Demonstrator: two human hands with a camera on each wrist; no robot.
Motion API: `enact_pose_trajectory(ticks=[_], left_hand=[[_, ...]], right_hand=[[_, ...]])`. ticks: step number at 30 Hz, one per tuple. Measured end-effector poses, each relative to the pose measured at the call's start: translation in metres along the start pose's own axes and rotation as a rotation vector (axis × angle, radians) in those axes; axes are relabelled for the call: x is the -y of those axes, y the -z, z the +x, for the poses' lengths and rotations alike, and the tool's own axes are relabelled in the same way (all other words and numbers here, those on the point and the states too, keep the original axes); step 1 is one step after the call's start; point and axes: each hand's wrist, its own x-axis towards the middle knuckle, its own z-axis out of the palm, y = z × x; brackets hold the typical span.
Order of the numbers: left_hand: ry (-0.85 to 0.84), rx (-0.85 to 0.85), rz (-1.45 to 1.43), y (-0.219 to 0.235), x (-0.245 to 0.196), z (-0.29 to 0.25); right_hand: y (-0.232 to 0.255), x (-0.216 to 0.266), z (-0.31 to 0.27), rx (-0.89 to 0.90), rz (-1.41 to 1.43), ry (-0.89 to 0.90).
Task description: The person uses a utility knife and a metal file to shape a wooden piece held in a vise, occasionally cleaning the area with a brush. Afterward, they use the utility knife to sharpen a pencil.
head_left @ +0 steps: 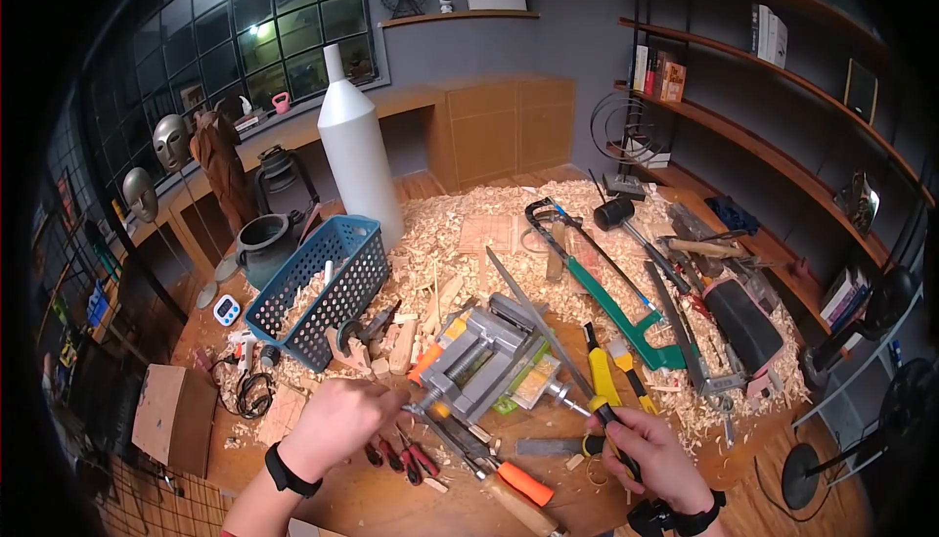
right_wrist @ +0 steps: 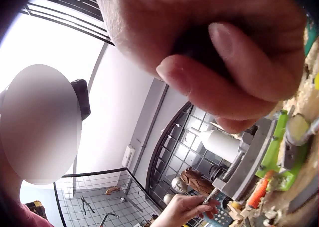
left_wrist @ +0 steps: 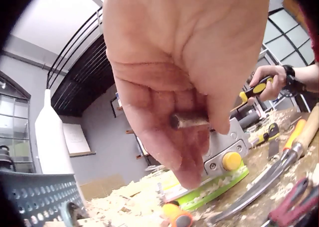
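In the head view, a grey bench vise [head_left: 479, 351] with a green base sits among wood shavings. My left hand [head_left: 347, 418] is at the screw end of the vise. The left wrist view shows its fingers curled about the round metal vise handle [left_wrist: 189, 120], thumb beside it. My right hand [head_left: 653, 449] grips the black and yellow handle of a long file [head_left: 543, 327], whose narrow grey blade slants up and left across the vise. Seen from the right wrist, the fingers [right_wrist: 224, 87] wrap the dark handle, and the blade is out of sight.
A blue basket [head_left: 328, 292] stands left of the vise, with a tall white bottle [head_left: 354, 136] behind. On the right lie a green hacksaw [head_left: 606, 297], a mallet [head_left: 616, 212] and a yellow-handled knife [head_left: 599, 366]. Red-handled pliers [head_left: 416, 461] and an orange-handled tool [head_left: 525, 483] lie in front.
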Motion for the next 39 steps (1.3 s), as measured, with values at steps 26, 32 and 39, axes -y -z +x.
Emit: enact_pose_trajectory(ticks=[26, 32, 39], left_hand=[[0.283, -0.244, -0.26, -0.016, -0.021, 0.133], [0.256, -0.229, -0.406, -0.019, -0.029, 0.134], [0.225, -0.163, -0.377, -0.011, -0.028, 0.136]], right_hand=[[-0.042, -0.001, 0.006, -0.089, -0.105, 0.135], [-0.035, 0.009, 0.022, -0.014, -0.149, 0.105], [-0.029, 0.02, 0.012, -0.008, -0.346, 0.164]])
